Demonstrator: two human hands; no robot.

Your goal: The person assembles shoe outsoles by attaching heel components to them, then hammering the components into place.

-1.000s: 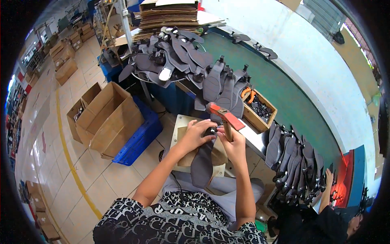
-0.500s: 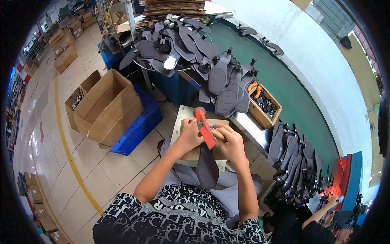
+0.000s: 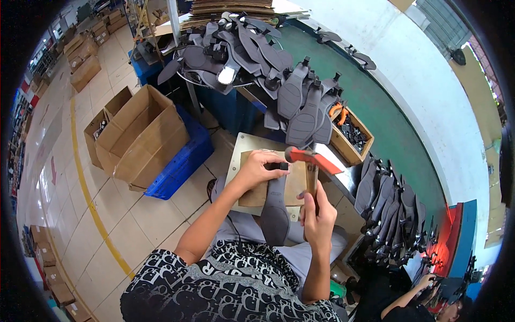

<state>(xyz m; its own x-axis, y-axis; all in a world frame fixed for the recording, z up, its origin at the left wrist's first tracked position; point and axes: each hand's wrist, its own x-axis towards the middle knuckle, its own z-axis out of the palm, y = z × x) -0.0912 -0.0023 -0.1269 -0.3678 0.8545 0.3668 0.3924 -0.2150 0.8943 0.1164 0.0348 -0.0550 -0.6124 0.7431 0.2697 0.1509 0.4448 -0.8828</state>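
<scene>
A dark grey shoe sole (image 3: 274, 222) lies over the front edge of a tan board (image 3: 252, 196), its broad toe end hanging toward my lap. At the sole's far, narrow end, my left hand (image 3: 257, 170) pinches the small black heel piece (image 3: 277, 166) between thumb and fingers. My right hand (image 3: 318, 213) is wrapped round the wooden handle of a hammer (image 3: 321, 159). The hammer's red head is raised to the right of the heel piece, apart from it. Part of the handle is hidden in my fist.
Beneath the board is a pale plate (image 3: 244, 145). Many similar soles (image 3: 306, 121) are piled along the green bench (image 3: 370, 102). A wooden box (image 3: 365, 142) there holds small black parts and orange-handled pliers (image 3: 339, 114). Left stand cartons (image 3: 142, 134) and a blue crate (image 3: 185, 163). Another person (image 3: 407, 300) works at lower right.
The hammer has swung from over the heel end to the right and turned. My right hand has moved right and nearer to me, away from my left hand, uncovering the heel piece.
</scene>
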